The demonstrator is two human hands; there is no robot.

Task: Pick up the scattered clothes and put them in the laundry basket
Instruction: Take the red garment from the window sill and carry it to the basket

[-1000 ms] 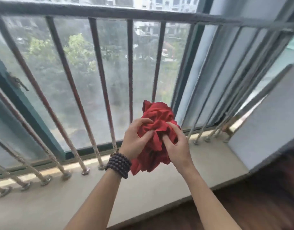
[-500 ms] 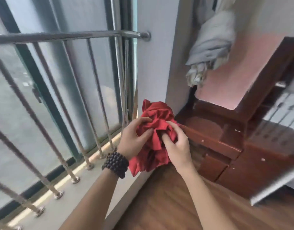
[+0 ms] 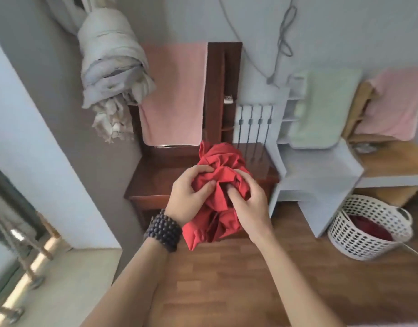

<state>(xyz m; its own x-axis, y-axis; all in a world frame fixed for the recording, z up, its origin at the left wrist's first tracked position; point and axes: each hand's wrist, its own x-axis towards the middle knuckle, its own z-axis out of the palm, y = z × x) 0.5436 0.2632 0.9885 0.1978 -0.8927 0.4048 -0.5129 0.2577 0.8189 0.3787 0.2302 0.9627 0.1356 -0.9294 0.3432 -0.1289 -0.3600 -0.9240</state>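
Head view is showing both hands gripping 1 bunched red garment [image 3: 218,185] at the centre of the frame, held in the air above the wooden floor [image 3: 227,291]. The left hand [image 3: 188,197] is curling its fingers into the crumpled cloth from the left, with a dark beaded bracelet [image 3: 163,231] sitting at its wrist; the right hand [image 3: 247,199] is pinching folds from the right, fingers bent into the fabric.

At the lower right of the frame the white laundry basket [image 3: 359,241] is standing on the floor, well apart from the hands, and something dark red is already lying inside it. So part of the job looks done, while this garment is not yet delivered: it needs carrying across and dropping in. Whether other scattered clothes are waiting elsewhere cannot be told from here.

The garment is looking soft, thin and heavily creased, hanging limp below the hands. The basket is appearing as rigid plastic, round-walled and perforated with rows of oval holes. Behind the hands a dark, glossy wooden table [image 3: 153,182] is standing, with a pink towel [image 3: 175,95] of plush texture draping above it.
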